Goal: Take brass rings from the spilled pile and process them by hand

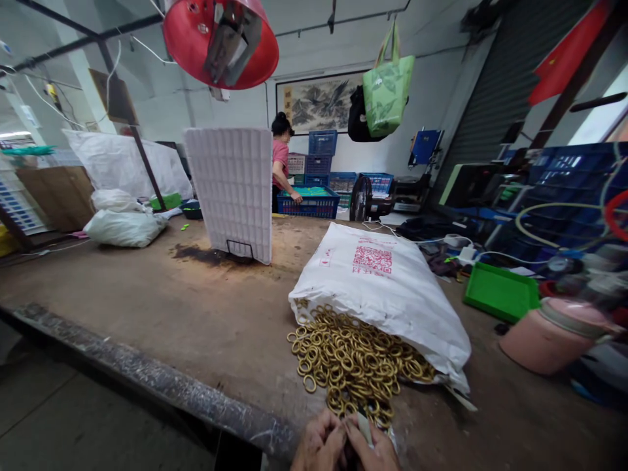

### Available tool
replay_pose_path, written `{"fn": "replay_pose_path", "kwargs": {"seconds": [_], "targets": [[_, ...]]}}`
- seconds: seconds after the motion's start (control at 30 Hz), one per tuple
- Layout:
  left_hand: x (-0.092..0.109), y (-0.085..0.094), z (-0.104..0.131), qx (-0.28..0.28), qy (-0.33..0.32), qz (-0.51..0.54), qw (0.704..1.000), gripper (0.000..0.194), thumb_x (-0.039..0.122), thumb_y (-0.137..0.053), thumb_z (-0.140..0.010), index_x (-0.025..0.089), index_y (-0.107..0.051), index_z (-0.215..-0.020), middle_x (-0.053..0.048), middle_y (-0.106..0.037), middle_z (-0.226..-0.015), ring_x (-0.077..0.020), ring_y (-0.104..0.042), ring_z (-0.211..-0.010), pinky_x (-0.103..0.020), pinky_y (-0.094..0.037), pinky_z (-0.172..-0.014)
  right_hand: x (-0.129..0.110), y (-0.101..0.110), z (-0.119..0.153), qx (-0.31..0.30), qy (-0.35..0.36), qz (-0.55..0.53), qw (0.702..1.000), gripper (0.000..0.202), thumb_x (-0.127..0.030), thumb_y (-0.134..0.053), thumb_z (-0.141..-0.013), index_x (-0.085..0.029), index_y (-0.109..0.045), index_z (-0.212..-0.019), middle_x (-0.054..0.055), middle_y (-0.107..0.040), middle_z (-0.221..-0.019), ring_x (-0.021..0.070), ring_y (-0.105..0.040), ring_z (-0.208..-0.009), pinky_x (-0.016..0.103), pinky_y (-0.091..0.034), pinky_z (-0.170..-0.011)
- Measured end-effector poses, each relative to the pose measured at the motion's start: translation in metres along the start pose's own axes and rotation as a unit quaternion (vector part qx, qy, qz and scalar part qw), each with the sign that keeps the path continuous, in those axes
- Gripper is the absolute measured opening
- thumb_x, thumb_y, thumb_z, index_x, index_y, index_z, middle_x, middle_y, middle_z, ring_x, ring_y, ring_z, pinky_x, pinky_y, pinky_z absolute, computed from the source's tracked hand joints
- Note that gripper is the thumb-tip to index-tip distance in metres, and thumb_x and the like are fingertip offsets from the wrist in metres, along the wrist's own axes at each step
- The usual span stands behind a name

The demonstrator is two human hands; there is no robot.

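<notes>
At the table's near edge my left hand (318,442) and my right hand (371,450) meet, fingers closed and thumbs almost touching. A small pale flat piece (364,428) sticks up at my right hand's fingers; its kind is unclear. Whatever my left hand pinches is hidden by its own fingers. Just beyond both hands spreads a heap of brass-coloured rings (350,353). These spill from the open mouth of a white woven sack (387,281) lying on its side, printed with a red square code.
A white ribbed panel (233,190) stands upright on the brown table (147,294). To the right are a green tray (500,291) and a pink jug (544,337). A red lamp shade (220,42) hangs overhead. Across the table, a person (281,160) touches a blue crate (309,206).
</notes>
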State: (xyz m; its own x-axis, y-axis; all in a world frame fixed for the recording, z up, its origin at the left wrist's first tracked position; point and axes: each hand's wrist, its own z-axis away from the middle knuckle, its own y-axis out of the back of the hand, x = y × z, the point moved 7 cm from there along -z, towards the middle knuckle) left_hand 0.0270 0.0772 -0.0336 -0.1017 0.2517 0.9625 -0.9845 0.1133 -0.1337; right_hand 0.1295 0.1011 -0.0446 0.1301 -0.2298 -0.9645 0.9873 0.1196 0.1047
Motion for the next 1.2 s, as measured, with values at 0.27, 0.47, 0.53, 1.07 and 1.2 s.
{"fn": "replay_pose_path", "kwargs": {"seconds": [0.27,0.47,0.53,1.07,1.2], "targets": [[0.029,0.002,0.028,0.001,0.031,0.002,1.0,0.039,0.056,-0.053,-0.073,0.017,-0.047,-0.067,0.007,-0.038,-0.05,-0.0065,-0.029,-0.044,-0.021,-0.022,-0.043,-0.033,-0.008,0.022,-0.044,0.052,0.032,0.997,0.028,-0.044,-0.049,-0.071,-0.017,-0.054,-0.064,-0.003,-0.05,-0.058,0.0123,-0.045,-0.06,0.023,-0.037,-0.058],[0.025,0.003,0.041,0.007,0.071,0.076,0.995,0.041,0.057,-0.059,-0.067,0.018,-0.045,-0.07,0.009,-0.037,-0.048,-0.0032,-0.024,-0.037,-0.018,-0.015,-0.037,-0.042,-0.008,0.03,-0.044,0.07,0.059,0.995,0.025,-0.038,-0.041,-0.077,-0.018,-0.052,-0.065,-0.004,-0.047,-0.055,0.0108,-0.043,-0.054,0.022,-0.035,-0.054],[0.026,0.004,0.043,0.01,0.056,0.078,0.995,0.04,0.056,-0.058,-0.069,0.018,-0.045,-0.069,0.009,-0.036,-0.046,-0.003,-0.023,-0.036,-0.018,-0.015,-0.037,-0.043,-0.002,0.033,-0.014,0.09,0.108,0.99,0.026,-0.037,-0.039,-0.08,-0.019,-0.052,-0.067,-0.003,-0.048,-0.055,0.0108,-0.043,-0.053,0.022,-0.034,-0.053],[0.032,0.011,0.047,0.028,-0.004,0.012,1.0,0.038,0.053,-0.056,-0.073,0.017,-0.046,-0.072,0.007,-0.04,-0.053,-0.0039,-0.027,-0.041,-0.019,-0.019,-0.04,-0.051,-0.017,0.057,-0.03,0.231,0.421,0.877,0.02,-0.008,-0.04,-0.07,-0.02,-0.055,-0.077,0.001,-0.063,-0.067,0.0145,-0.053,-0.059,0.024,-0.028,-0.055],[0.031,0.013,0.049,0.036,-0.007,-0.003,0.999,0.037,0.053,-0.054,-0.074,0.017,-0.046,-0.069,0.007,-0.038,-0.051,-0.0045,-0.027,-0.041,-0.019,-0.02,-0.041,-0.048,-0.018,0.056,-0.028,0.22,0.446,0.867,0.023,-0.008,-0.039,-0.071,-0.02,-0.056,-0.081,0.002,-0.064,-0.07,0.0148,-0.054,-0.06,0.025,-0.026,-0.055]]}}
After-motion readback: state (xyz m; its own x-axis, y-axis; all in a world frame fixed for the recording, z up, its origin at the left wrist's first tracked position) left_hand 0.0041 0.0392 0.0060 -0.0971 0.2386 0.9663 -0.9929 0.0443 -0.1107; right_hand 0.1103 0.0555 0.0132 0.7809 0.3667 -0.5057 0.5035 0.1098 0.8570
